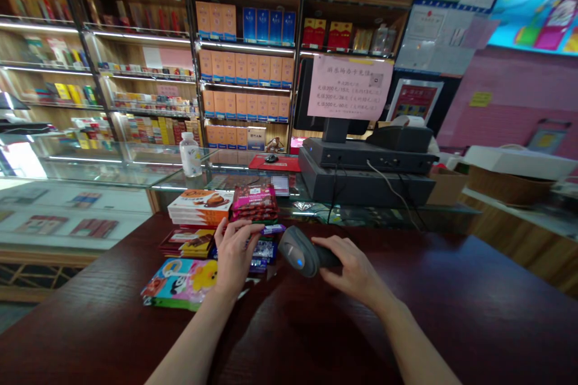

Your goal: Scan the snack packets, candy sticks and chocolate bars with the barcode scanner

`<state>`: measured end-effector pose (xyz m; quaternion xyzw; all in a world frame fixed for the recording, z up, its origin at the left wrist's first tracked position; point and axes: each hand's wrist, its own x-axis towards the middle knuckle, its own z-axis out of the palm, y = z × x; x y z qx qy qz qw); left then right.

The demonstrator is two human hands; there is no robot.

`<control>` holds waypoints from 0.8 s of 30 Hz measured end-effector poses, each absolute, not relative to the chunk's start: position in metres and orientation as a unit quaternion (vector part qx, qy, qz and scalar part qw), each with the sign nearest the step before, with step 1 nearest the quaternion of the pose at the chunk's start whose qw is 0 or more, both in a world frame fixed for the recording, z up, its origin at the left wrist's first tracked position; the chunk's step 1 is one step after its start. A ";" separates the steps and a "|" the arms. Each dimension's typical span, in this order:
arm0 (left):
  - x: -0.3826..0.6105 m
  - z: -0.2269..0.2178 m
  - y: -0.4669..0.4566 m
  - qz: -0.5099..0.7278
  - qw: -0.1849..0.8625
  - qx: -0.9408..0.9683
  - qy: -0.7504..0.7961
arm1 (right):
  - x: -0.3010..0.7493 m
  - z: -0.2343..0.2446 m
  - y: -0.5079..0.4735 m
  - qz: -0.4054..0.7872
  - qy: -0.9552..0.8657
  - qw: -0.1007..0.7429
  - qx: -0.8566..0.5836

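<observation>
My right hand is wrapped round the handle of a grey barcode scanner, whose head points left toward a pile of snack packs. My left hand rests on that pile, its fingers pinching a small purple packet. Under and around it lie dark blue-purple packs, a dark red bag, an orange-and-white box stack, a brown chocolate pack and a colourful cartoon pack. All sit on a dark red wooden counter.
A black till with a monitor and paper notice stands behind the counter at the right. A plastic bottle stands on the glass display case. Shelves of boxed goods fill the back wall. A wicker basket sits far right.
</observation>
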<state>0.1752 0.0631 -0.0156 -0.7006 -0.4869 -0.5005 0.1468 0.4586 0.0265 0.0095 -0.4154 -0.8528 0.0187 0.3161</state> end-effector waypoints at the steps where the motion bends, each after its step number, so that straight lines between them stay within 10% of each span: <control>1: 0.176 -0.015 0.062 -0.502 0.148 -0.699 -0.487 | 0.459 0.010 0.026 0.021 -0.855 0.312 -0.414; 24: 0.176 -0.013 0.062 -0.506 0.151 -0.698 -0.483 | 0.453 0.015 0.021 0.041 -0.867 0.290 -0.402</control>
